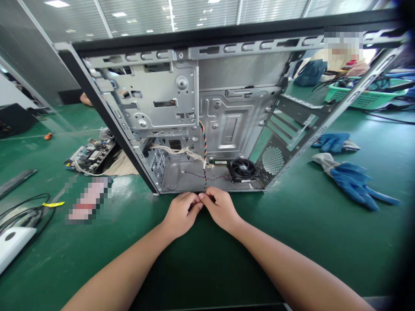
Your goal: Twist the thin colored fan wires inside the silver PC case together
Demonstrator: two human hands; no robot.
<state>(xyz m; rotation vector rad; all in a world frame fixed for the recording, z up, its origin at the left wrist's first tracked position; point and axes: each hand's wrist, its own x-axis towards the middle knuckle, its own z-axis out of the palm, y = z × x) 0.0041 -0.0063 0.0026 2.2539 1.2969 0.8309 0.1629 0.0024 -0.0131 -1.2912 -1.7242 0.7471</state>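
An open, bare metal computer case point(227, 108) stands on the green table in front of me. A multicoloured cable point(204, 151) runs down from inside the case to its front edge. My left hand point(181, 214) and my right hand point(220, 207) meet just in front of the case, both with fingers pinched on the cable's lower end. A black cooler fan point(242, 169) lies on the case floor just behind my right hand. A bundle of pale wires point(175, 150) hangs inside at the left.
A circuit board point(92, 154) lies left of the case. Blue work gloves point(353, 181) lie at the right. A green basket point(363, 97) with cables stands far right beside another person. Black cables point(26, 211) and a white device point(13, 244) sit at the near left.
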